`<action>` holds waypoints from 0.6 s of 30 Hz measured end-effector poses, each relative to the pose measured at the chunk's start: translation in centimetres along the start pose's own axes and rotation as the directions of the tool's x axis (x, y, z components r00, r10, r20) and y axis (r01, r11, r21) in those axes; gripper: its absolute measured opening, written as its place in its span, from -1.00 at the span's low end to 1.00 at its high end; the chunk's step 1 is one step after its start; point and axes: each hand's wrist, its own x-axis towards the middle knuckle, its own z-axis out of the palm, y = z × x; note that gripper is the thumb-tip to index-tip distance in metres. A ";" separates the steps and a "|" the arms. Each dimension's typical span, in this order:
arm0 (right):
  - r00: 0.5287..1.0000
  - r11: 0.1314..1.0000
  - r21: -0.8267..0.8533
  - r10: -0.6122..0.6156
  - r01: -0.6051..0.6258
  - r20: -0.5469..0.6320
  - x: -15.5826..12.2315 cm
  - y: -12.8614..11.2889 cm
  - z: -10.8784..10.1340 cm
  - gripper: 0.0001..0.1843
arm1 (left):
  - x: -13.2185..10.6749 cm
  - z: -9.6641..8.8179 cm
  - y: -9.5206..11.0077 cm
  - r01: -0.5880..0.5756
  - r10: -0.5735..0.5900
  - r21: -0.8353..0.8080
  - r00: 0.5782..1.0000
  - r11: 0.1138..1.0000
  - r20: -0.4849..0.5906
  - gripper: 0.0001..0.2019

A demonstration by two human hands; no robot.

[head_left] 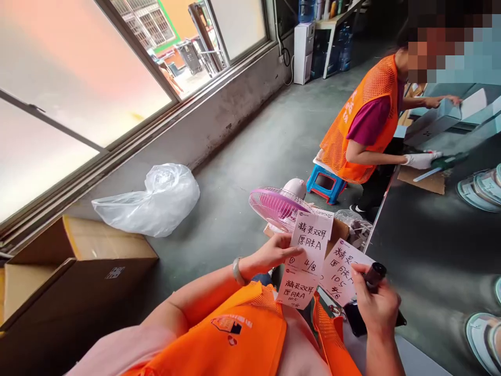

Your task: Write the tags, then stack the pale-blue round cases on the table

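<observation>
My left hand (274, 254) is closed on white paper labels (309, 245) with handwritten characters, fanned out in front of my orange vest. A further label (341, 271) sticks out to the right, and my right hand (374, 303) pinches its edge while also holding a dark marker (376, 274). Both hands hover at the left edge of the dark table (438, 250).
A pink fan (278, 206) stands on the floor beyond my hands. A co-worker in an orange vest (362, 120) sits on a blue stool (325, 184), handling a box (434, 121) on the table. Cardboard boxes (70, 282) and a plastic bag (156, 201) lie by the window wall.
</observation>
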 end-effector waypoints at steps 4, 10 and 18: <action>0.985 0.990 0.042 -0.137 0.133 0.101 0.0 -1.9 0.5 -0.71 | -0.2 0.5 -0.1 -0.003 0.003 -0.008 1.000 1.000 0.023 -0.39; 0.959 0.974 0.192 -0.161 0.117 0.235 -1.0 -3.0 0.5 -0.72 | -0.5 1.4 -0.1 0.004 -0.003 -0.028 0.999 1.000 0.041 -0.42; 0.962 0.974 0.229 -0.064 0.002 0.264 -2.8 -3.6 0.4 -0.63 | -0.8 2.0 -0.9 0.012 -0.013 -0.098 1.000 0.995 -0.017 -0.41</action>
